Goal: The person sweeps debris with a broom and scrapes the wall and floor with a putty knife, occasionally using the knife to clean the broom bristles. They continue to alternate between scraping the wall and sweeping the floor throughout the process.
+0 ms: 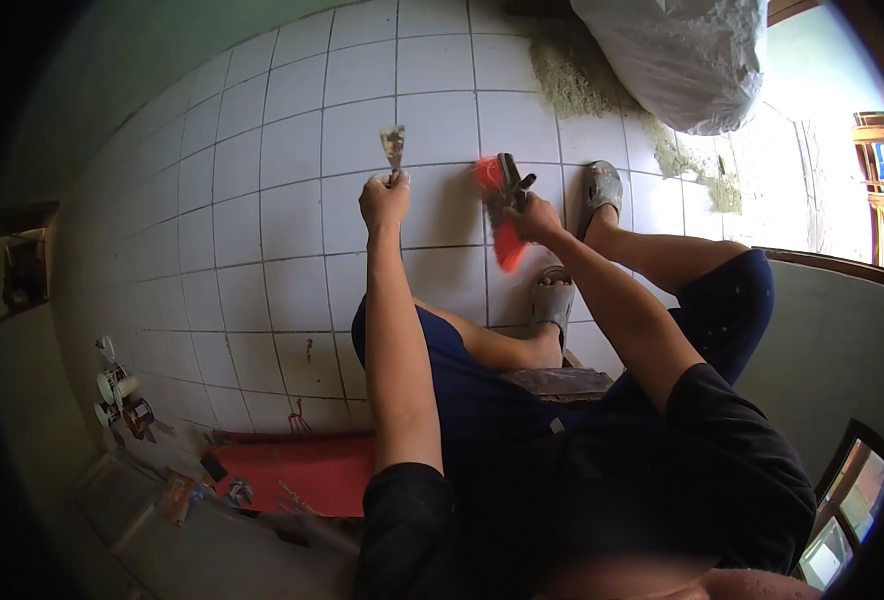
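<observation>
My left hand (385,201) is closed round the handle of a putty knife (392,148), its stained blade pointing away from me above the tiles. In my right hand (537,219) is a brush (489,178) with red bristles and a dark back, gripped by its short handle. The bristles look smeared by motion, and I cannot tell whether they touch the floor. White tiles (354,130) with dark joints lie under both hands. My sandalled feet (552,300) are just to the right of the brush.
A big whitish sack (687,60) stands at the upper right, beside greenish-grey patches (574,75) of rough residue on the floor. A red board or mat (292,475) with small items lies at lower left. Spools or similar small objects (117,387) sit by the left wall.
</observation>
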The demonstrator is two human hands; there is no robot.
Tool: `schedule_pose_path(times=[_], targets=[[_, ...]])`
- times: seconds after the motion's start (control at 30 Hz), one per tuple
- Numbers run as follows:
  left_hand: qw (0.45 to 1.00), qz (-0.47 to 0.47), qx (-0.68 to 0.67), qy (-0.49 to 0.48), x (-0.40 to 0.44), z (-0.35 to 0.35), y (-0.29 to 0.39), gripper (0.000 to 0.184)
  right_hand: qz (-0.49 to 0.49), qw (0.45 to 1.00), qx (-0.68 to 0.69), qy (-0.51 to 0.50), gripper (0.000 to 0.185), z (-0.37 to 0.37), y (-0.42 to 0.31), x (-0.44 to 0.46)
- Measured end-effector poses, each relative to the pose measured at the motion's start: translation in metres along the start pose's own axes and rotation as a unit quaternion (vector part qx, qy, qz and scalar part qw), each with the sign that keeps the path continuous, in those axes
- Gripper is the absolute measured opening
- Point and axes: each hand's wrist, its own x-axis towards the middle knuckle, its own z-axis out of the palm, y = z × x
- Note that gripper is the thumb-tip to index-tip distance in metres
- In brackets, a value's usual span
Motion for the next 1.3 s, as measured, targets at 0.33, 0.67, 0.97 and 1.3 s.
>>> schedule_pose_path(times=[0.33,0.67,0.97,1.3], targets=[[0.952,0.049,-0.15,-0.261,-0.096,-0.032,0.053,0.034,-0.083,0.977,0.09,-0.173,0.049,-0.196,-0.045,-0.028],[0.92,0.116,-0.346,-0.145,-0.233,-0.033,0.113,0.039,-0.316,0.935,-0.129,0.097,0.042,-0.289,-0.077,-0.162],[0.923,0.067,-0.342,-0.161,-0.288,-0.055,0.196,0.047,-0.397,0.852,-0.177,0.292,0.019,-0.282,-0.081,-0.179],[0.899,0.023,-0.399,-0.177,-0.299,-0.047,0.221,0.039,-0.391,0.835,-0.126,0.366,0.011,-0.296,-0.089,-0.187]])
